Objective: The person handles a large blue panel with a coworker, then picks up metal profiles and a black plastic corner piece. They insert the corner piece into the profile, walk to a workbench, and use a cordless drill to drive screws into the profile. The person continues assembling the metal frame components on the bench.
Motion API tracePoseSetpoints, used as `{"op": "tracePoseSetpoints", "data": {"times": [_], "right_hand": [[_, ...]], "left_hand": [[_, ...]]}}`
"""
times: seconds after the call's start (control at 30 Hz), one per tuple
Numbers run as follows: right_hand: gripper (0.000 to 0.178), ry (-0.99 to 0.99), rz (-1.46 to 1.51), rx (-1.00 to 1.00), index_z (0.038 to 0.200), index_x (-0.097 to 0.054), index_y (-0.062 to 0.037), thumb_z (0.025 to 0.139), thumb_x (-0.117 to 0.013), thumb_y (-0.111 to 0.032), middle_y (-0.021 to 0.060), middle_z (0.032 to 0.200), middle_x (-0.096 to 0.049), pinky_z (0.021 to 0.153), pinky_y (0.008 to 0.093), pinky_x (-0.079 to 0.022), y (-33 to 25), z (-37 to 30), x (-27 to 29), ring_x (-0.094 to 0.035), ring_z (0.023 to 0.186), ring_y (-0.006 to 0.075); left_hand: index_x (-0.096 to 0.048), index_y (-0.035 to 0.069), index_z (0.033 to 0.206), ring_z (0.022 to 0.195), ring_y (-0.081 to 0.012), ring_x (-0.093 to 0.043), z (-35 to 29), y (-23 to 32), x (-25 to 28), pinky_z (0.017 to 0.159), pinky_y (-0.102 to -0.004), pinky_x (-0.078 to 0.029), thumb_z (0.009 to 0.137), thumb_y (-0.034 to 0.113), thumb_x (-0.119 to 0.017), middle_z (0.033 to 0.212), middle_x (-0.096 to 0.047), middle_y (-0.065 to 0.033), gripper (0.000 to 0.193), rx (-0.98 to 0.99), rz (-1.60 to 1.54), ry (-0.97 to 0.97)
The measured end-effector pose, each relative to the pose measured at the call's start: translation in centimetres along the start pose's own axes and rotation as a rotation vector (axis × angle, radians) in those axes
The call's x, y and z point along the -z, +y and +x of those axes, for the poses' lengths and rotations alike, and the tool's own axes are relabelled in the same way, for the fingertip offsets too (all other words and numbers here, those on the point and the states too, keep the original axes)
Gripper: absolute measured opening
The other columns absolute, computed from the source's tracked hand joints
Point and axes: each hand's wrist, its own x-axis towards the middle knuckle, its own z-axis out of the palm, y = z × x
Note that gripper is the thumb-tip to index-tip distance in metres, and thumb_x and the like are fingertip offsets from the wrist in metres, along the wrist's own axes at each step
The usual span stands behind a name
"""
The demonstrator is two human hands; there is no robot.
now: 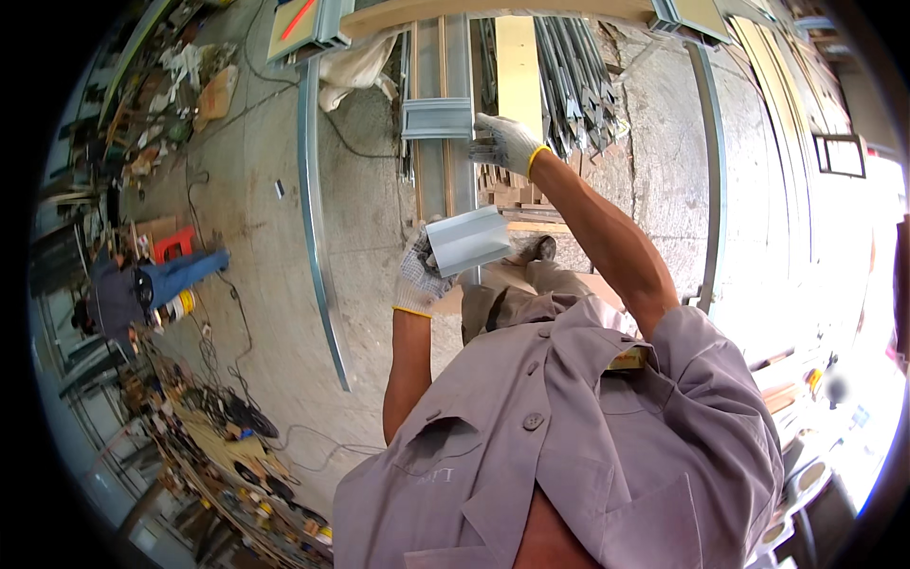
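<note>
My left hand (424, 270), in a white knitted glove with a yellow cuff, grips a short, angled piece of grey metal profile (469, 241) and holds it tilted in front of me. My right hand (509, 143), gloved the same way, is stretched forward with its fingers pointing left. Its fingertips are by the right end of a short grey metal crosspiece (437, 119). That crosspiece lies across a long grey metal frame member (458, 57) with two brownish strips along it. Whether the right fingertips touch it, I cannot tell.
A bundle of thin metal strips (573, 90) lies beside a pale yellow board (518, 71). Metal rails stand left (311, 190) and right (711, 171). Cables cross the concrete floor (261, 218). Far left, another person (128, 294) is near a red stool (174, 246).
</note>
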Motion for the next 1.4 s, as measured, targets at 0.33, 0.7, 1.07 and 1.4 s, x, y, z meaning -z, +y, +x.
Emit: {"op": "tracePoseSetpoints", "data": {"times": [0.33, 0.7, 1.07, 1.4], "right_hand": [[0.042, -0.085, 0.121, 0.075, 0.132, -0.06, -0.0004, 0.102, -0.067, -0.029, 0.0116, 0.099, -0.071, 0.076, 0.038, -0.063, 0.1, -0.8, 3.4, -0.072, 0.083, 0.0209], [0.071, 0.056, -0.221, 0.152, 0.138, -0.061, 0.0015, 0.103, -0.056, -0.06, 0.0092, 0.119, -0.067, 0.084, 0.0334, -0.056, -3.7, -18.3, 13.5, -0.062, 0.104, 0.0154], [0.064, 0.195, -0.136, 0.265, 0.129, -0.065, 0.0039, 0.1, -0.065, -0.053, 0.0034, 0.102, -0.067, 0.073, 0.023, -0.048, -16.4, -21.2, 27.3, -0.059, 0.083, 0.0068], [0.095, 0.18, -0.352, 0.72, 0.156, -0.038, 0.0002, 0.079, -0.091, -0.019, 0.0171, 0.147, -0.055, 0.113, 0.0367, -0.046, -28.4, -17.6, 40.9, -0.056, 0.132, 0.0249]], "left_hand": [[-0.075, 0.008, 0.113, 0.043, -0.0047, -0.039, 2.1, -2.0, -2.8, 0.052, -0.026, -0.053, 0.107, 0.034, -0.057, 0.075, -0.069, 0.0014, 0.032, 0.064, 0.046, -0.219], [-0.076, 0.007, 0.107, 0.043, -0.0047, -0.04, 9.9, -7.2, -11.9, 0.055, -0.0256, -0.056, 0.105, 0.03, -0.061, 0.071, -0.069, 0.0033, 0.027, 0.14, 0.29, -0.178], [-0.071, 0.006, 0.117, 0.056, -0.0091, -0.046, 23.0, -22.1, -26.5, 0.054, -0.0252, -0.043, 0.103, 0.029, -0.066, 0.071, -0.058, 0.0017, 0.028, 0.15, 0.597, -0.347], [-0.061, 0.004, 0.131, 0.101, -0.0223, -0.07, 33.0, -31.5, -36.0, 0.08, -0.0408, -0.063, 0.095, 0.055, -0.069, 0.115, -0.07, -0.0085, 0.062, 0.115, 0.946, -0.218]]}}
